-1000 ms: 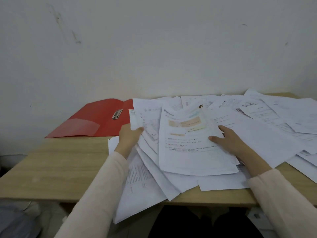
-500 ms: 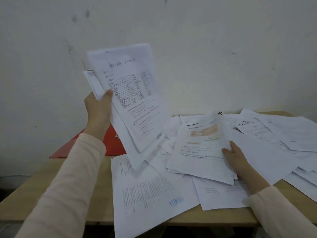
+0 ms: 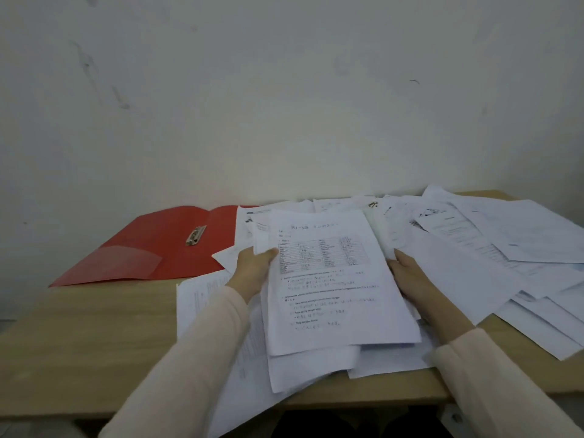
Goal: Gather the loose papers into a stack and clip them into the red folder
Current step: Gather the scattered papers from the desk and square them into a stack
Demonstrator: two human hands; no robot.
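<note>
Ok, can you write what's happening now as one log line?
step: gathering | left hand: grips paper stack | right hand: steadies stack's right edge | red folder: open, clip unused

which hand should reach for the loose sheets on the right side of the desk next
Right. The right hand lies beside those loose sheets, while the left hand grips the stack.
</note>
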